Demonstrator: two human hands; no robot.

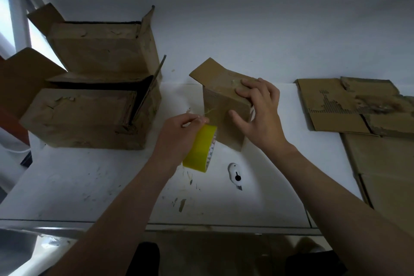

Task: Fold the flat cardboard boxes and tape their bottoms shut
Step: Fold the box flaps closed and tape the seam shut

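Beside the small box (224, 105), the left hand (179, 132) grips the yellow tape roll (200, 149); on that box the right hand (257, 110) presses, fingers spread.

On the white flat-topped counter (89, 186), a small brown cardboard box (224, 105) stands at the middle, with the right hand (259, 114) resting on its top and near side. A yellow roll of tape (199, 150), held in the left hand (179, 130), sits just left of and before that box. A small white plastic cutter (235, 175) lies before the box, right of the roll. Two large open brown cardboard boxes stand at left, the rear one (100, 51) touching the front one (85, 116). Flattened brown cardboard sheets (336, 107) lie overlapping at right.
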